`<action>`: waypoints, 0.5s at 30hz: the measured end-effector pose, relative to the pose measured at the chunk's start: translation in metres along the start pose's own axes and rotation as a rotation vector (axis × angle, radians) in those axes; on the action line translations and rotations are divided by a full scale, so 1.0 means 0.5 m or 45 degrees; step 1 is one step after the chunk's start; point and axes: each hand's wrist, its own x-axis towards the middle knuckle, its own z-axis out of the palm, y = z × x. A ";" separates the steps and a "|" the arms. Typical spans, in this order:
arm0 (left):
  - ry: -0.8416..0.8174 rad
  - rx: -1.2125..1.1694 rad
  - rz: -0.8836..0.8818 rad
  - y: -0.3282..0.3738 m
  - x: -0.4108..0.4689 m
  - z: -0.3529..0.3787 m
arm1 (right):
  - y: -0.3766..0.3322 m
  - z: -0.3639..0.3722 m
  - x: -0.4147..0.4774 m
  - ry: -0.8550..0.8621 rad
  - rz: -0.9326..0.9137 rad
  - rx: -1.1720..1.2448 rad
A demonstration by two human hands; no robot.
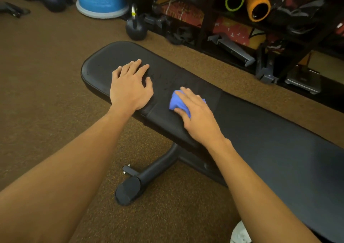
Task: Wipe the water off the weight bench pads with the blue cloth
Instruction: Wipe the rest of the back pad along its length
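A black weight bench runs from the upper left to the lower right, with a short seat pad (100,66) at the left end and a long back pad (270,131) to the right. Small water drops glint on the pad near the seam (163,82). My left hand (130,86) rests flat on the seat pad, fingers spread. My right hand (197,116) presses a bunched blue cloth (176,103) onto the pad just right of the seam, thumb and fingers curled round it. Most of the cloth is hidden under that hand.
The bench foot (130,188) sticks out over brown carpet (37,94) below the pads. Behind the bench stand a black kettlebell (135,28), a blue balance dome (101,0) and a dark shelf (260,19) with foam rollers and gear.
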 end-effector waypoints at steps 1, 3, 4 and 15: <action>0.008 0.000 -0.004 0.001 0.000 0.000 | 0.011 -0.004 0.016 0.038 0.094 0.010; 0.010 0.000 -0.009 0.002 0.001 0.000 | 0.016 0.003 0.060 0.072 0.247 -0.017; 0.007 0.002 -0.008 0.003 0.001 0.000 | 0.007 0.010 0.078 0.072 0.262 -0.047; 0.009 0.006 -0.020 0.000 0.003 0.004 | 0.056 -0.004 0.085 -0.025 0.222 -0.041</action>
